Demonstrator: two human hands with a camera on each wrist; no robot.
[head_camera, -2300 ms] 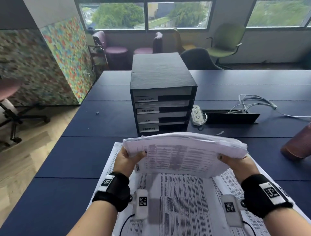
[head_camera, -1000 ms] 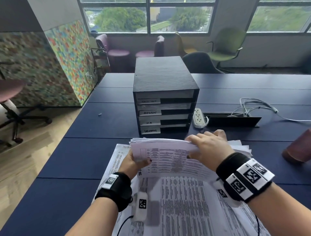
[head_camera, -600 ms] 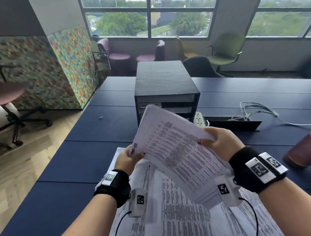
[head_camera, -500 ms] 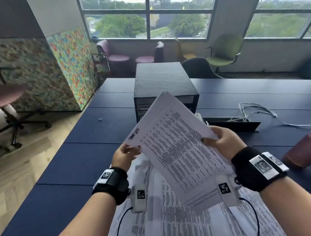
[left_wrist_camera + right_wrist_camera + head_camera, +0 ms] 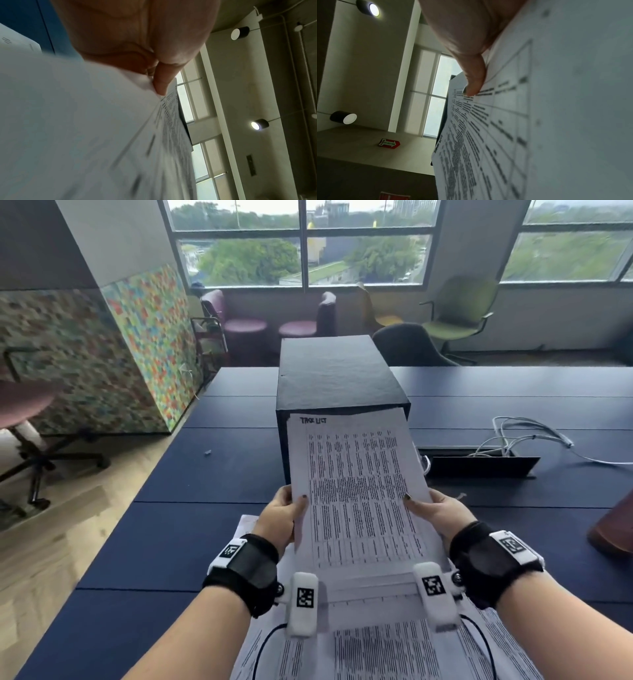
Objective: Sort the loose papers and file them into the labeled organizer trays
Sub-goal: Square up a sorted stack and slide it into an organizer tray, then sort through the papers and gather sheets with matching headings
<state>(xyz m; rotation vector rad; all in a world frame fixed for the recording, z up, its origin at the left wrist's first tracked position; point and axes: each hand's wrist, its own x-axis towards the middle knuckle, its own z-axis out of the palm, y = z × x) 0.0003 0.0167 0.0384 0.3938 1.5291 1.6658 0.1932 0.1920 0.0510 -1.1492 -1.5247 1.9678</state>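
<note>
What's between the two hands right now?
The stack of papers: left hand and right hand each grip a side edge, seen in the head view.

White papers (image 5: 359, 494) printed in dense black tables, a black organizer (image 5: 335, 378), navy table (image 5: 102, 559).

Windows (image 5: 305, 244) onto trees; green chair (image 5: 459, 313), maroon seats (image 5: 245, 325) (two), mosaic partition (image 5: 102, 357), wood floor (image 5: 51, 542).

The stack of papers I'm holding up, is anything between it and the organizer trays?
Nothing visible. Both hands, left hand and right hand, hold the paper stack directly before the black organizer; it hides the tray openings.
</note>
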